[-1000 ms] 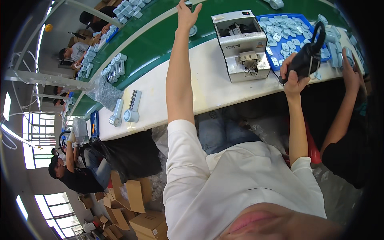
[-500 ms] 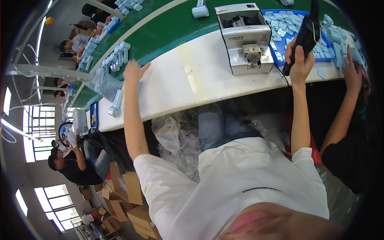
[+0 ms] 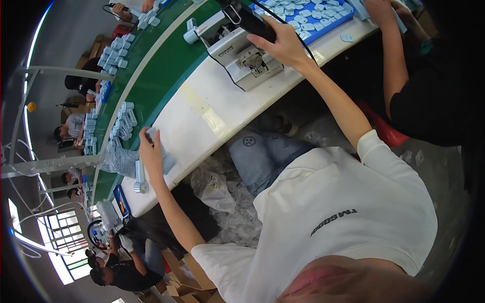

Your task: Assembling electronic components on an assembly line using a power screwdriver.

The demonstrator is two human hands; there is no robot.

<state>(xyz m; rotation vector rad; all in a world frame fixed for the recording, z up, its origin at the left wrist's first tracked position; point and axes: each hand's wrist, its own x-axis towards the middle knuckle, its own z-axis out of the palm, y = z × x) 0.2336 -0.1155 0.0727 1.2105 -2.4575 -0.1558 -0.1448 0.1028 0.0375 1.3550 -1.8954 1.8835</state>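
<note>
My right hand [image 3: 285, 44] grips a black electric screwdriver [image 3: 247, 19], raised above the silver screw feeder [image 3: 245, 55]. At the left part of the white worktop, my left hand [image 3: 151, 150] has its fingers and thumb curled round a light-blue plastic part [image 3: 152, 132], mostly covered by the fingers. Another light-blue piece [image 3: 168, 162] lies just beside that wrist. Left of the hand rests a light-blue part with a long handle and round end [image 3: 141, 186], close to a clear bag of small metal pieces [image 3: 119, 160].
A blue tray [image 3: 331, 31] of light-blue plates stands at the right, with one loose plate [image 3: 346, 38] outside it. A co-worker's hand [image 3: 380, 11] is beyond. Light-blue parts [image 3: 123, 121] stand on the green belt [image 3: 151, 86]. A small blue tray [image 3: 121, 200] lies at the left end.
The view has turned, tilting the bench. My right hand has brought the screwdriver leftward from beside the tray to over the feeder. My left hand, blurred before, now curls round a light-blue part.
</note>
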